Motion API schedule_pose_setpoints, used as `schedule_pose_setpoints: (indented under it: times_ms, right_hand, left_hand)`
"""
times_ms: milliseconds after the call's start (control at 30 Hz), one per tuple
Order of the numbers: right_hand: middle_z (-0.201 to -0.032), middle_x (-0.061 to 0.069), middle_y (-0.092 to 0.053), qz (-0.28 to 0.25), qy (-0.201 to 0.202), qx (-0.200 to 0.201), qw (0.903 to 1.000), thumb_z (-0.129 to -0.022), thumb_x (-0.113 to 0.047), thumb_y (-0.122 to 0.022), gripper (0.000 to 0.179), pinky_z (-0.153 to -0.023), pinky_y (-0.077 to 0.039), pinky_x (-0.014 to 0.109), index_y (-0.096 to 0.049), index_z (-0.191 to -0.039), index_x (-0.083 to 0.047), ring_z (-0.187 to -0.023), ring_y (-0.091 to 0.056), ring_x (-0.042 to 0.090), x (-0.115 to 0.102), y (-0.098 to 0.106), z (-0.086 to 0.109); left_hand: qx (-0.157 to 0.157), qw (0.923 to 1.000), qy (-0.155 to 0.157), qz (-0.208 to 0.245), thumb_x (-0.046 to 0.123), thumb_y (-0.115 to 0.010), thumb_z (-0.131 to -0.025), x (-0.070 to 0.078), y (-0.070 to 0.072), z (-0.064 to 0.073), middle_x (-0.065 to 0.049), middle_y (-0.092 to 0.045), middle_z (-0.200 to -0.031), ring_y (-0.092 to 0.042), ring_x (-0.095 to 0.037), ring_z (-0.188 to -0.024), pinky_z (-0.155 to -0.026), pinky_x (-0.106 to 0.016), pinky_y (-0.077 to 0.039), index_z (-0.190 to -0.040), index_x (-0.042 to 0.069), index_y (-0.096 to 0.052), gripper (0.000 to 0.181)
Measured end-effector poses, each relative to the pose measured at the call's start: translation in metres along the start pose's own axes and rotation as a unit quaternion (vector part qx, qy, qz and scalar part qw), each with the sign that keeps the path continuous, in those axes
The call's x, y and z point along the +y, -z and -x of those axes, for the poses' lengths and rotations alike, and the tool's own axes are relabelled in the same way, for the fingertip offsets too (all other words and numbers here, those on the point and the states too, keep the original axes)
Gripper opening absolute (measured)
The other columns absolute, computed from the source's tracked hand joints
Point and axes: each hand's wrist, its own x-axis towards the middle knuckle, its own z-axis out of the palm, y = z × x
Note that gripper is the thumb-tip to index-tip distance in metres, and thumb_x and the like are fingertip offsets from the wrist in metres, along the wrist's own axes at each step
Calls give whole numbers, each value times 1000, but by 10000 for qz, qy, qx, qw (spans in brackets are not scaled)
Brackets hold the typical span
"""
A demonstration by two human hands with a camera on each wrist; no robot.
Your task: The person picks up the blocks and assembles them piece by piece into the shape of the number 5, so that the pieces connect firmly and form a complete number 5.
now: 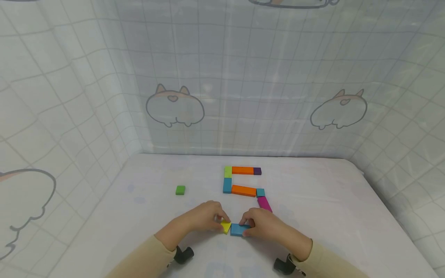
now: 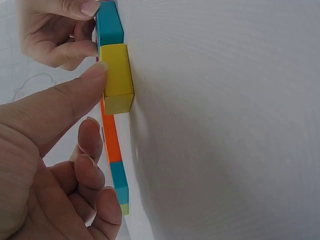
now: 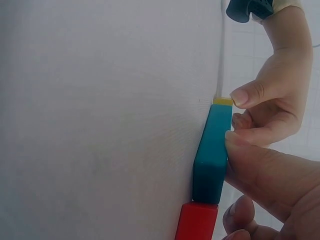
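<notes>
My left hand [image 1: 206,217] pinches a small yellow block [image 1: 226,227] between thumb and index finger. In the left wrist view the thumb lies against the top edge of that yellow block [image 2: 118,70]. A blue rectangular block [image 1: 238,230] lies end to end with it, touching or nearly so. My right hand [image 1: 262,223] holds this blue block by its sides with thumb and index finger. The right wrist view shows a red block [image 3: 197,221] against the blue block's other end; in the head view the right hand hides it.
Beyond the hands, lime [image 1: 228,172], blue [image 1: 227,185], orange [image 1: 243,190], dark purple [image 1: 257,171], teal [image 1: 260,192] and magenta [image 1: 264,204] blocks form a bent line. A green block [image 1: 180,190] lies alone on the left of the white tabletop [image 1: 146,216]. Patterned curtains [image 1: 250,116] surround the table.
</notes>
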Motion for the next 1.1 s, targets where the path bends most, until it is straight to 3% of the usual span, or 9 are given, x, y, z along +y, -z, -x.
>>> schedule_pose_setpoints:
  times_ms: [300, 533, 833, 1100]
  right_hand:
    - [-69, -5, -53, -35, -13, -58, 10000, -82, -26, -84, 21, -58, -40, 24, -78, -102, -21, -66, -49, 12, 0, 1, 0]
    - [-69, -5, -53, -44, -36, -52, 10000, -82, -25, -84, 21, -58, -41, 24, -78, -101, -21, -66, -49, 12, 0, 0, 0]
    - [-69, -5, -54, 4, -119, -88, 9999, -82, -26, -84, 21, -59, -43, 24, -78, -102, -22, -66, -50, 12, -1, -1, -1]
    - [-71, -5, -55, -75, -118, -144, 9998, -82, -25, -84, 21, -61, -44, 25, -77, -102, -21, -69, -51, 12, -2, 1, 0]
  left_hand:
    - [-31, 9999, 93, 50, 25, -82, -84, 0, -1, 0, 15, -58, -87, -50, -6, -82, -73, -25, -44, -108, 32, -79, 26]
    - [95, 10000, -27, 2, 26, -81, -86, 2, 1, 3, 15, -59, -87, -51, -6, -83, -74, -25, -44, -111, 30, -78, 26]
    - [686, 9975, 157, -6, 29, -77, -90, -5, 14, 9, 13, -60, -93, -53, -10, -91, -80, -28, -47, -116, 27, -77, 26]
    - [1479, 9853, 839, 182, 29, -76, -91, -17, 25, 17, 10, -57, -96, -51, -14, -94, -79, -30, -49, -121, 27, -74, 30]
